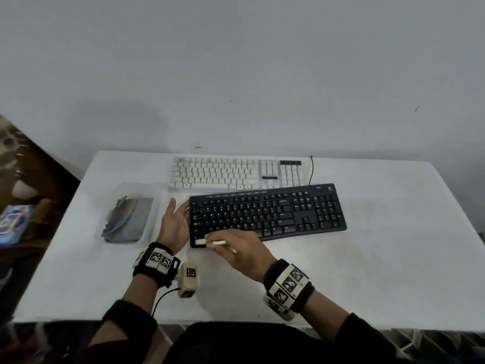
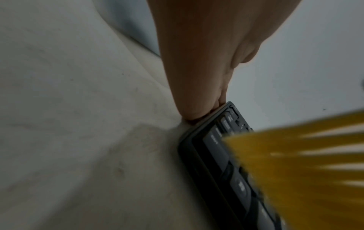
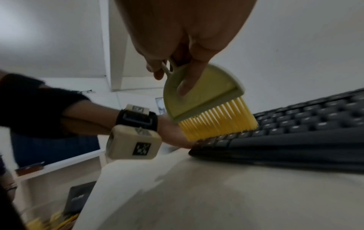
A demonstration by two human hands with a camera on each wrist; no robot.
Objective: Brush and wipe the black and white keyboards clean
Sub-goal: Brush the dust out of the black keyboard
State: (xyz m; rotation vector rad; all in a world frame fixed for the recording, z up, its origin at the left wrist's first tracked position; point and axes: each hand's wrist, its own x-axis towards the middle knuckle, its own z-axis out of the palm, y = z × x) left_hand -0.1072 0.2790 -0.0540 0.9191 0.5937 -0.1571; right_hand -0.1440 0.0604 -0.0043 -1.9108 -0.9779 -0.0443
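Note:
The black keyboard (image 1: 267, 214) lies mid-table, with the white keyboard (image 1: 236, 173) just behind it. My right hand (image 1: 236, 248) grips a small brush (image 3: 204, 101) with a pale green handle and yellow bristles (image 3: 218, 121). The bristles touch the keys at the black keyboard's (image 3: 295, 133) near left corner. My left hand (image 1: 174, 222) lies with straight fingers against the left end of the black keyboard (image 2: 216, 149). In the left wrist view its fingers (image 2: 197, 99) press on that edge, and the blurred yellow bristles (image 2: 305, 171) fill the lower right.
A clear tray (image 1: 151, 222) holding a grey cloth (image 1: 128, 219) sits left of the keyboards. The white keyboard's black cable (image 1: 311, 169) runs behind the black one. The white table (image 1: 393, 258) ends at a wall behind; clutter lies on the floor to the left.

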